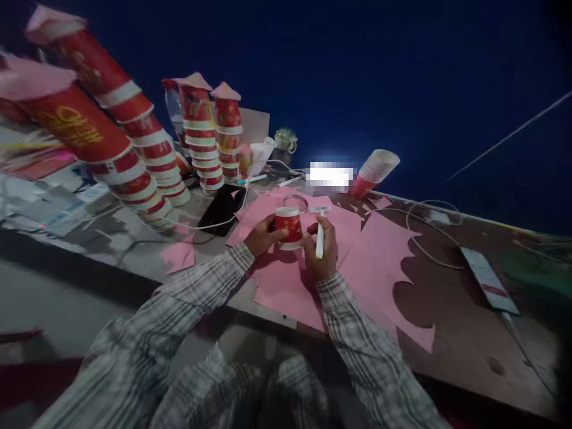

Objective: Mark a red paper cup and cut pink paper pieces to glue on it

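My left hand (pixel 264 236) grips the side of a small red paper cup (pixel 290 223) with gold print and white ends. In my right hand (pixel 325 253) is a white marker pen (pixel 320 238), pointing down, and the fingertips of that hand are right beside the cup's lower right edge. Whether they touch the cup is hard to tell. Below both hands lie sheets of pink paper (pixel 281 286) on the table. Just behind the cup, a round ring (pixel 297 203) and a small white item (pixel 320 209) rest on the paper.
Towers of stacked red cups (pixel 203 125) with pink paper tops stand at the left. Nested cups (pixel 378 167) lean at the back beside a bright light (pixel 330 176). A dark flat object (pixel 221 210), white cables (pixel 440 259) and a phone (pixel 489 280) lie about.
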Motion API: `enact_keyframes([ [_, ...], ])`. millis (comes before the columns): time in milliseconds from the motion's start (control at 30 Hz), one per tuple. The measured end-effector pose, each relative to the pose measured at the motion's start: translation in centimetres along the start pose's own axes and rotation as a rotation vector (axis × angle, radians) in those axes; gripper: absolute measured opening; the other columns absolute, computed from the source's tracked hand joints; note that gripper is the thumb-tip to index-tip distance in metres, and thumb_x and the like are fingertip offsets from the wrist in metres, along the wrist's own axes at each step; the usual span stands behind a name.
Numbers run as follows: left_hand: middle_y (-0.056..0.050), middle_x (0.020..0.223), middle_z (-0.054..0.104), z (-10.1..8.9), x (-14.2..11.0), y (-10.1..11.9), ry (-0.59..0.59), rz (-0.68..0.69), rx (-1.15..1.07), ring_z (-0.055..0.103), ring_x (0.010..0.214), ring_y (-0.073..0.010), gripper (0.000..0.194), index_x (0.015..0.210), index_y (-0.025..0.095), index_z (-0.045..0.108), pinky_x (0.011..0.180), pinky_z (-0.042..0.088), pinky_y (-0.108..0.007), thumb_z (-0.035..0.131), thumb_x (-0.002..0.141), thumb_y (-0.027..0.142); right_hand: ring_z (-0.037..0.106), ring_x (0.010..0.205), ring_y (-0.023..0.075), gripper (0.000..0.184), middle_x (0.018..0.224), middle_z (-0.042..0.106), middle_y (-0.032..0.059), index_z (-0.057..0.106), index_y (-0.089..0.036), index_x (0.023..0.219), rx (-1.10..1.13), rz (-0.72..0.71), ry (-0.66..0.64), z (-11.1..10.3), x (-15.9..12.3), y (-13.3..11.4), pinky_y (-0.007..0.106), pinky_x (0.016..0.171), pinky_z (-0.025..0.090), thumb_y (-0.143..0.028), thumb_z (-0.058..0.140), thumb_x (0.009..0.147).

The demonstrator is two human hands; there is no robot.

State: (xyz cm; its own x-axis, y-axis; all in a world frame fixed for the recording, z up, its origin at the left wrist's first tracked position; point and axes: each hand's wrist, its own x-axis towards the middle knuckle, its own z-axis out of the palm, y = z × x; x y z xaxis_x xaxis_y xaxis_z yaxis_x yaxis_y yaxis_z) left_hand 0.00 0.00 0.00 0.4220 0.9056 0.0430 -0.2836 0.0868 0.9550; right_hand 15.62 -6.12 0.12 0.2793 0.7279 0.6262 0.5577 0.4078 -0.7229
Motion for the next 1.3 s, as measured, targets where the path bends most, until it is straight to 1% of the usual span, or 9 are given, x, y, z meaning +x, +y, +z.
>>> enact_keyframes([
  [133,-0.010,0.108,0.070,0.0,0.0,-0.1,0.022,-0.010,-0.004,0.066,0.097,-0.0228,0.059,0.114,0.012,0.062,0.089,0.052,-0.038,0.085,0.063,0.034,0.060,0.081,0.0196,0.040,0.092,0.059,0.0059,0.052,-0.018,0.125,0.019,0.015,0.005,0.0,0.0,0.1,0.041,0.077,0.055,-0.031,0.054,0.088],
  [367,-0.008,0.102,0.072,0.0,0.2,-0.1,0.056,0.006,-0.060,0.066,0.092,-0.0205,0.053,0.107,0.013,0.066,0.086,0.052,-0.036,0.086,0.061,0.031,0.060,0.079,0.0199,0.038,0.090,0.059,0.0048,0.052,-0.018,0.124,0.067,0.046,-0.015,-0.2,0.1,0.2,0.043,0.078,0.055,-0.031,0.054,0.088],
  [567,-0.007,0.100,0.071,-0.2,0.4,-0.5,0.075,0.008,-0.093,0.066,0.091,-0.0203,0.053,0.106,0.013,0.066,0.086,0.050,-0.036,0.086,0.062,0.033,0.060,0.071,0.0168,0.032,0.082,0.060,0.0022,0.053,-0.018,0.120,0.099,0.047,0.051,-0.1,0.2,-0.2,0.036,0.068,0.054,-0.032,0.053,0.090],
  [667,-0.007,0.099,0.071,-0.2,0.4,-0.5,0.084,0.003,-0.107,0.065,0.089,-0.0199,0.053,0.107,0.013,0.065,0.085,0.050,-0.036,0.086,0.062,0.034,0.059,0.065,0.0145,0.027,0.075,0.060,-0.0005,0.052,-0.019,0.116,0.202,0.142,0.065,-0.1,0.2,-0.7,0.031,0.061,0.052,-0.034,0.051,0.093],
  [767,-0.006,0.097,0.071,-0.2,0.4,-0.4,0.127,0.000,-0.071,0.065,0.086,-0.0190,0.051,0.105,0.013,0.065,0.082,0.050,-0.035,0.085,0.063,0.033,0.056,0.059,0.0126,0.023,0.070,0.060,-0.0026,0.051,-0.021,0.111,0.311,0.222,0.070,-0.3,0.3,-1.2,0.027,0.056,0.049,-0.037,0.050,0.094],
  [867,-0.006,0.097,0.071,-0.2,0.5,-0.3,0.157,-0.001,-0.035,0.065,0.085,-0.0183,0.049,0.105,0.013,0.066,0.081,0.050,-0.033,0.084,0.064,0.034,0.059,0.066,0.0142,0.025,0.074,0.061,-0.0016,0.049,-0.022,0.111,0.334,0.205,0.061,-0.4,0.4,-1.2,0.029,0.061,0.051,-0.038,0.051,0.092],
  [933,-0.007,0.098,0.071,-0.2,0.6,-0.3,0.158,0.009,-0.032,0.065,0.085,-0.0182,0.049,0.105,0.012,0.066,0.080,0.050,-0.032,0.083,0.065,0.034,0.060,0.073,0.0163,0.029,0.081,0.061,0.0005,0.050,-0.022,0.113,0.308,0.196,0.020,-0.3,0.4,-0.8,0.033,0.066,0.053,-0.038,0.055,0.089],
  [1100,-0.008,0.097,0.071,-0.5,0.8,-0.6,0.171,0.027,-0.021,0.065,0.083,-0.0174,0.052,0.107,0.011,0.066,0.076,0.051,-0.030,0.081,0.067,0.039,0.062,0.088,0.0215,0.042,0.098,0.062,0.0066,0.051,-0.022,0.120,0.258,0.264,-0.104,0.2,0.1,0.1,0.040,0.076,0.056,-0.041,0.061,0.084],
  [1300,-0.008,0.099,0.072,-0.7,0.8,-0.6,0.165,0.046,0.054,0.065,0.085,-0.0181,0.052,0.107,0.012,0.066,0.078,0.050,-0.031,0.077,0.071,0.047,0.063,0.103,0.0262,0.051,0.112,0.065,0.0116,0.049,-0.020,0.128,0.166,0.175,-0.233,0.1,0.0,-0.1,0.046,0.091,0.054,-0.047,0.060,0.086],
])
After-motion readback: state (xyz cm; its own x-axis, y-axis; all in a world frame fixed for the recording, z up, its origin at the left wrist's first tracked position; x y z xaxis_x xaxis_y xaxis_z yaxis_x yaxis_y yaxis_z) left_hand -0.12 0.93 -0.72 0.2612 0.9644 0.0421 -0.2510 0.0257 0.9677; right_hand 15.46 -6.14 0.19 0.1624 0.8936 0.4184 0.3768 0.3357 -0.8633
